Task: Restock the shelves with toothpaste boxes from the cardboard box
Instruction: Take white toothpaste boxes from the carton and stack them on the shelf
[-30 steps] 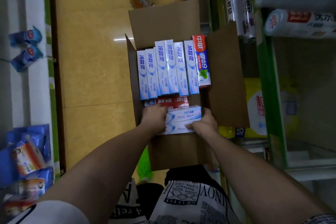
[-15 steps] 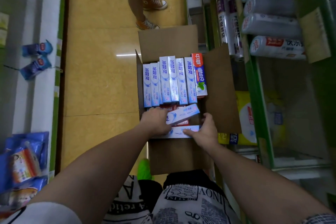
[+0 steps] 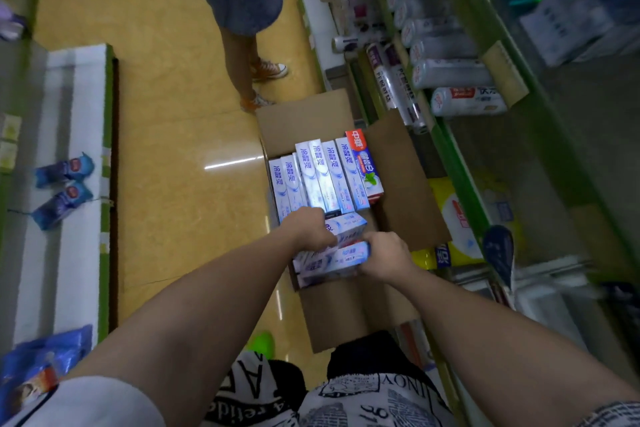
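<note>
An open cardboard box (image 3: 398,163) stands on the floor in front of me. Several white-and-blue toothpaste boxes (image 3: 317,177) stand upright in its far half, with a red-and-blue toothpaste box (image 3: 363,163) at their right end. Over the near half of the carton, my left hand (image 3: 308,229) and my right hand (image 3: 384,255) together grip a small stack of white-and-blue toothpaste boxes (image 3: 332,260) lying sideways, left hand at its left end, right hand at its right end. The stack is lifted and tilted.
Green-edged shelves (image 3: 460,163) with rolls and packets run along the right. A person in a denim skirt and orange sneakers (image 3: 256,80) stands just beyond the carton. A low white shelf (image 3: 69,135) with blue packets lies to the left. Yellow packs sit right of the carton.
Both hands have gathered the sideways boxes and raised them out of the near end of the carton. My view has tilted up, showing more of the person and the right shelves.
</note>
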`<state>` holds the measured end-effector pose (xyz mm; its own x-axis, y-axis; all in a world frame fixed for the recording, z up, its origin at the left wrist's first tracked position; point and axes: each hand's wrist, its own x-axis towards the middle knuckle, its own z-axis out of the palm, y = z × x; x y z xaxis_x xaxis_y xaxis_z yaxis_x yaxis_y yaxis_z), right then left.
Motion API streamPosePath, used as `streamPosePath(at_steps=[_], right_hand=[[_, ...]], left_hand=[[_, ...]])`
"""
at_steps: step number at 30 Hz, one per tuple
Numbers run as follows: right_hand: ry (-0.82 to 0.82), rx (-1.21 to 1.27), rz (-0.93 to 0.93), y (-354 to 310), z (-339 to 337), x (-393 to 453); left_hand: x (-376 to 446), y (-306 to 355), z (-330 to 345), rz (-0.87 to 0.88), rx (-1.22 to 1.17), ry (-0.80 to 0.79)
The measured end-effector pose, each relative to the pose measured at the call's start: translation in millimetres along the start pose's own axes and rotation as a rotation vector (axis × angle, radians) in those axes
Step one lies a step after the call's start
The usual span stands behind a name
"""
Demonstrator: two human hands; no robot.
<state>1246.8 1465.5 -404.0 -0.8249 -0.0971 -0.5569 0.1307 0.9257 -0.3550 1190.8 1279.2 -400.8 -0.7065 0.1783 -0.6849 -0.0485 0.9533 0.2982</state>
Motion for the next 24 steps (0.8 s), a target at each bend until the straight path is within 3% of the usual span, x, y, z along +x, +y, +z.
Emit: streamPosePath(at_steps=[5, 12, 20, 24], right_hand=[[0.129, -0.018, 0.107, -28, -15, -28], [0.329, 0.063, 0.23, -57, -41, -87], [0.696, 0.156, 0.319, -100, -96, -176], [0.887, 0.272, 0.349, -118, -124, -229]], left_hand=[[-25, -3, -31, 0.047, -0.002, 0.08], [-81, -6, -75, 0.099, -0.179, 0.212], [-176, 11, -127, 0.273, -0.26, 0.455], [-224, 19, -152, 0.374, -0.311, 0.501]])
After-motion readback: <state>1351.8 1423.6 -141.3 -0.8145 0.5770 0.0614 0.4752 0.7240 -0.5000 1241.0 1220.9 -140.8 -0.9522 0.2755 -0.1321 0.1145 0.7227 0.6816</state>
